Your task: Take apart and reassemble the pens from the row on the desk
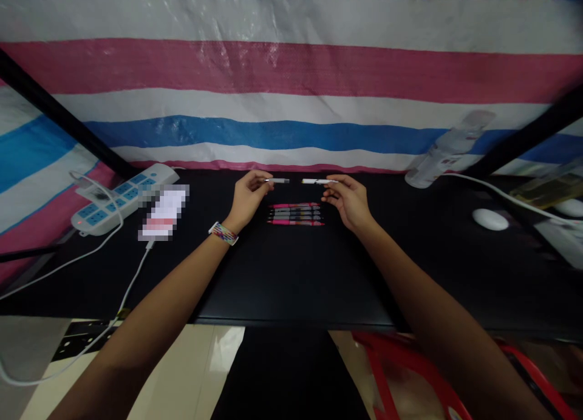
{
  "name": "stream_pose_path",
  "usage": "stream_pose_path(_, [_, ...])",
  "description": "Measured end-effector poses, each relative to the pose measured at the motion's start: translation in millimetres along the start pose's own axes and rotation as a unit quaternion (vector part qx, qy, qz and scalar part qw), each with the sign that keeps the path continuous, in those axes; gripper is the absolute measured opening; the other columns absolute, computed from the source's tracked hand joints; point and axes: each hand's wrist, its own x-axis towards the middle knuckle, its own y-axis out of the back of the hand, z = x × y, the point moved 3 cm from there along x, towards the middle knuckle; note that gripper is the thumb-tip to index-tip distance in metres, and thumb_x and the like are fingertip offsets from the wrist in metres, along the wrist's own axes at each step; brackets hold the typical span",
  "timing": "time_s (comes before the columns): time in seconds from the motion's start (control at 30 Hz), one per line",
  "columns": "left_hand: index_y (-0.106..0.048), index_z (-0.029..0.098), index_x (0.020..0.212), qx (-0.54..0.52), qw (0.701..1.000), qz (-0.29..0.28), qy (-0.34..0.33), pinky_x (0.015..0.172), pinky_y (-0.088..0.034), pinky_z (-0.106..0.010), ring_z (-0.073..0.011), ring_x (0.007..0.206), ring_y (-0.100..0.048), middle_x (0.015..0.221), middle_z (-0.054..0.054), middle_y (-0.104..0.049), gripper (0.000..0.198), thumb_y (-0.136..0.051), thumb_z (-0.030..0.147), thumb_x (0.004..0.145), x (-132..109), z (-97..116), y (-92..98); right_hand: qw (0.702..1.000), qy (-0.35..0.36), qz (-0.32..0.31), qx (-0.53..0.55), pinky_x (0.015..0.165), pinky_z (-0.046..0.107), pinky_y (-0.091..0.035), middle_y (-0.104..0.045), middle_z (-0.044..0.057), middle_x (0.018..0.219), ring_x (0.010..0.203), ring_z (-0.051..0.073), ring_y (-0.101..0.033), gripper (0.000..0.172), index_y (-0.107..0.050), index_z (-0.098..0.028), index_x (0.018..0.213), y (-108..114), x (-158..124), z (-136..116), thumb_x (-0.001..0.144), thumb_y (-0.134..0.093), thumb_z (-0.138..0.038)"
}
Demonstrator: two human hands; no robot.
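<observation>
My left hand point(248, 196) pinches a short pale pen piece with a grey end point(281, 180) between thumb and fingers. Opposite it, my right hand point(353, 203) grips a white pen piece with a yellowish tip point(312, 181). The two pieces point at each other across a small gap, above the black table point(291, 274). Whether each is a whole pen or a part is too small to tell. Just below them, several pens point(296, 215) lie side by side in a row, pink ones at the outer edges and greyish ones between.
On the left are a white power strip point(130, 198) and a blurred-out phone point(164, 212) with a white cable point(136, 277). At the right stand a clear bottle point(439, 156) and a white mouse point(490, 220). Striped sheeting point(291, 74) hangs behind; a red stool point(401, 359) is below.
</observation>
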Motion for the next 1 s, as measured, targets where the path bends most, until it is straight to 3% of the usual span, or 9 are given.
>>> stream_pose_path(0.2, [-0.077,0.022,0.101,0.014,1.0,-0.009,-0.006,0.079,-0.063,-0.034,-0.019,0.085,-0.077,0.089,-0.004,-0.078,0.016,-0.082,0.025,0.086,-0.4,1.2,-0.6,1.0,-0.003,-0.012,-0.005,0.082,0.043,-0.067,-0.072,0.004,0.09,0.078,0.018,-0.068,0.025,-0.078,-0.025,0.097,-0.2,1.3,2.1,0.077,-0.087,-0.035])
stream_pose_path(0.4, [-0.078,0.022,0.098,0.005,1.0,0.003,-0.002,0.08,-0.063,-0.033,-0.0183,0.086,-0.076,0.09,-0.004,-0.078,0.016,-0.083,0.022,0.084,0.4,2.4,-0.5,0.999,-0.023,-0.007,0.022,0.087,0.042,-0.066,-0.072,0.004,0.09,0.078,0.017,-0.068,0.019,-0.079,-0.025,0.095,2.2,3.3,2.3,0.078,-0.085,-0.028])
stream_pose_path(1.0, [-0.077,0.021,0.097,-0.003,1.0,0.018,-0.007,0.077,-0.063,-0.03,-0.0182,0.088,-0.078,0.099,-0.005,-0.082,0.016,-0.083,0.02,0.083,2.4,-1.1,3.6,0.997,-0.011,0.033,0.068,0.077,0.035,-0.064,-0.067,-0.001,0.075,0.072,0.015,-0.067,0.013,-0.081,-0.025,0.086,2.5,3.3,-1.5,0.077,-0.08,-0.016])
